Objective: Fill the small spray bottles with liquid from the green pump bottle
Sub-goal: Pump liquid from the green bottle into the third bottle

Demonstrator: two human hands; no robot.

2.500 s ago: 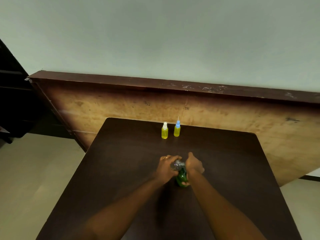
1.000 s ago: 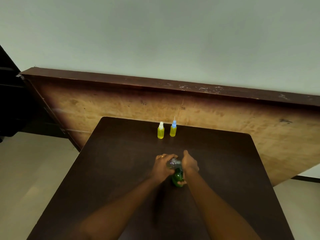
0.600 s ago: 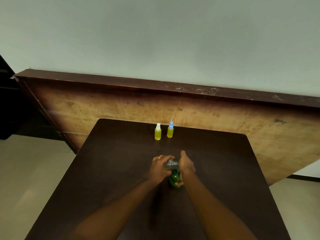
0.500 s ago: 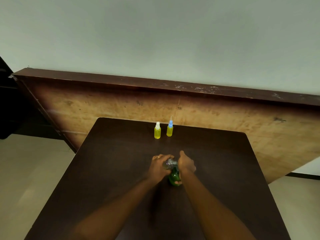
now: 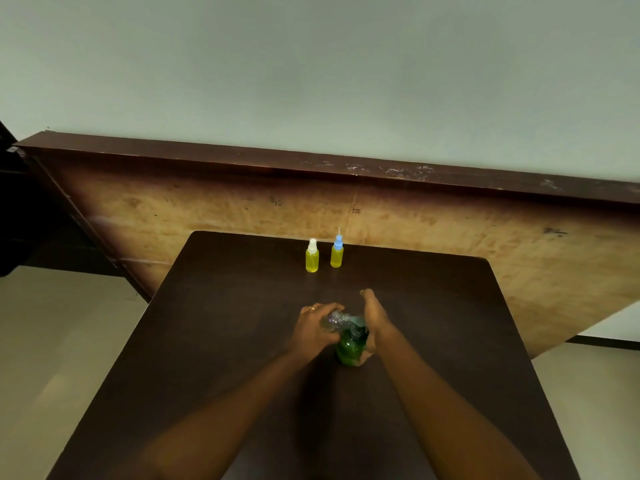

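Now we have both hands near the middle of the frame, low over the dark desk point(image 5: 225, 306). Our left hand point(image 5: 313, 329) has its grip curled round a small clear bottle point(image 5: 334, 320), which lies tipped on its side with the threaded neck pointing right; a ring point(image 5: 310, 309) shows on one finger. Our right hand point(image 5: 375, 318) is just beside it, at the right of the green pump bottle point(image 5: 349, 348). Its grip is closed on that bottle, with fingertips showing round the lower right side, and the thumb sticks up toward the top of the frame. The pump bottle stands upright on the desk between our hands, its dark pump head just under the clear bottle's neck. Whether nozzle and neck touch we cannot tell, nor how much the clear bottle holds.

Higher in the frame, near the desk's far edge, two small spray bottles of yellow liquid stand upright just beside each other without touching. The white-cap bottle point(image 5: 312, 256) is on the left, the blue-cap bottle point(image 5: 337, 252) on the right, both well apart from our hands. Behind the desk a worn wooden board point(image 5: 207, 209) crosses the frame, with a pale wall above it
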